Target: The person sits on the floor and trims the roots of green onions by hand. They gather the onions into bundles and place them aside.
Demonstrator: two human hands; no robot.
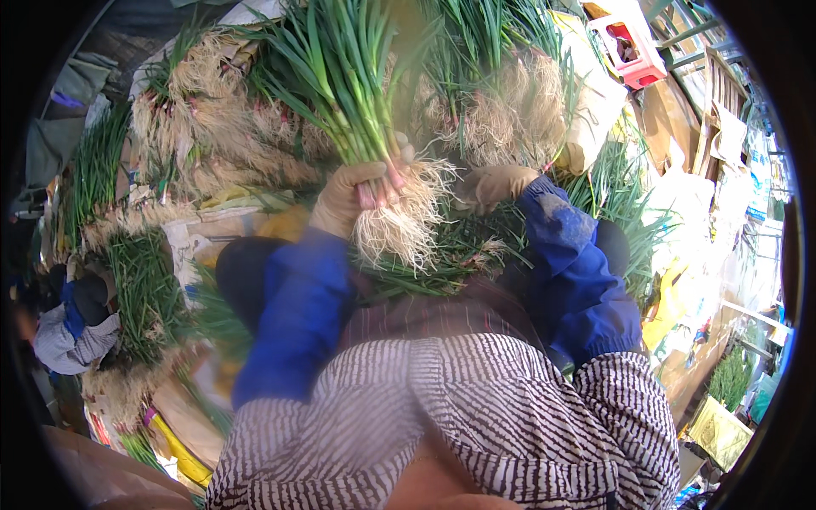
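Note:
My left hand [344,194], in a tan glove, grips a bunch of green garlic [370,140] around its lower stalks. Green leaves point away from me, and the pinkish stem bases show beside the thumb. Pale, tangled roots [408,217] hang out toward my lap. To the right of those roots is my right hand [494,187], also gloved, with its fingers curled and partly blurred. Whether anything is between those fingers is unclear. Loose green leaves [421,274] and a small rooted plant [488,252] lie across my lap below both hands.
Rooted bunches lie piled ahead on the left [210,121] and right [503,108]. Beyond the right pile is a pink plastic crate [637,60]. Trimmed leaves [612,172] heap up at my right. Another person [80,331] is at the far left, beside a leaf heap [146,287].

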